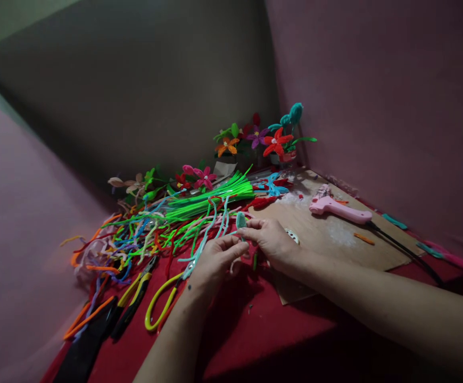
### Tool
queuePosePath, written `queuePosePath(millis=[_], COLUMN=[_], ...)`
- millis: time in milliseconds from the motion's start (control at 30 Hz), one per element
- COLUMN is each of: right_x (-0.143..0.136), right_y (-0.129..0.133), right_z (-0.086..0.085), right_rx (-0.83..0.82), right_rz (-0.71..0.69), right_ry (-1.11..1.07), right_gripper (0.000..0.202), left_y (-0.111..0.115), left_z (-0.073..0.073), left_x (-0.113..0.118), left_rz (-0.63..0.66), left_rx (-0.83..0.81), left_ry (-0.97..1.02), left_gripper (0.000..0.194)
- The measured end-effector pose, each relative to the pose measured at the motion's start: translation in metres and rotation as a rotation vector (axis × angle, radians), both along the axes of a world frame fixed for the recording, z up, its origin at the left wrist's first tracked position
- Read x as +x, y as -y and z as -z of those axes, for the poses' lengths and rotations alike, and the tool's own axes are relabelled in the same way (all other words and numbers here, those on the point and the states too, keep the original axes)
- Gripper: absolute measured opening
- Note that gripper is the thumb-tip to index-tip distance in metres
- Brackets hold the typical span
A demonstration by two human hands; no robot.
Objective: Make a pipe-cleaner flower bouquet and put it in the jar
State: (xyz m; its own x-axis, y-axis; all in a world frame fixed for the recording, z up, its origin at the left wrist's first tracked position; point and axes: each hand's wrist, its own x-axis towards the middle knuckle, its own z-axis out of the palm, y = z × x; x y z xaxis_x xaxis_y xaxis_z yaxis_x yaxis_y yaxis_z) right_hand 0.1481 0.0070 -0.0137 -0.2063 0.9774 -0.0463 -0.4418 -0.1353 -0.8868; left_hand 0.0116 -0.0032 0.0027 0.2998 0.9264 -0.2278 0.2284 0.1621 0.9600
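Observation:
Above the red cloth, my left hand [220,258] and my right hand [273,242] meet with fingertips pinched together. Between them is a pale teal pipe cleaner piece [240,219], its rounded fuzzy end standing up. Its lower part is hidden by my fingers. Loose pale teal pipe cleaners [212,221] lie just beyond my left hand. Beside the left wrist are yellow-handled scissors [148,314], partly covered by the arm. A round whitish disc with holes [292,236] lies by the right hand, partly hidden behind it.
Yellow-and-black pliers [135,298] lie left of the scissors. A tangle of coloured pipe cleaners [115,250] and a bright green bundle [215,197] spread behind. A pink glue gun [341,209] with a black cord rests on a brown board [375,252]. Pipe cleaner flowers [277,142] stand near the walls.

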Motion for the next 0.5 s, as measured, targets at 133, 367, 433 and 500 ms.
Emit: queuePosePath(millis=[133, 367, 433, 500], right_x=[-0.002, -0.004, -0.003, -0.001], right_y=[0.001, -0.001, -0.004, -0.007], right_z=[0.002, 0.007, 0.007, 0.008], right_rx=[0.005, 0.087, 0.118, 0.146], right_rz=[0.015, 0.046, 0.070, 0.097], right_ry=[-0.008, 0.055, 0.069, 0.097], right_gripper=[0.017, 0.017, 0.015, 0.015], left_y=[0.002, 0.008, 0.009, 0.008], left_z=[0.004, 0.007, 0.009, 0.009], left_x=[0.007, 0.017, 0.018, 0.016], left_rz=[-0.021, -0.022, -0.021, -0.080], left_rx=[-0.043, -0.224, -0.231, -0.146], left_ry=[0.037, 0.233, 0.202, 0.114], left_gripper=[0.029, 0.034, 0.036, 0.039])
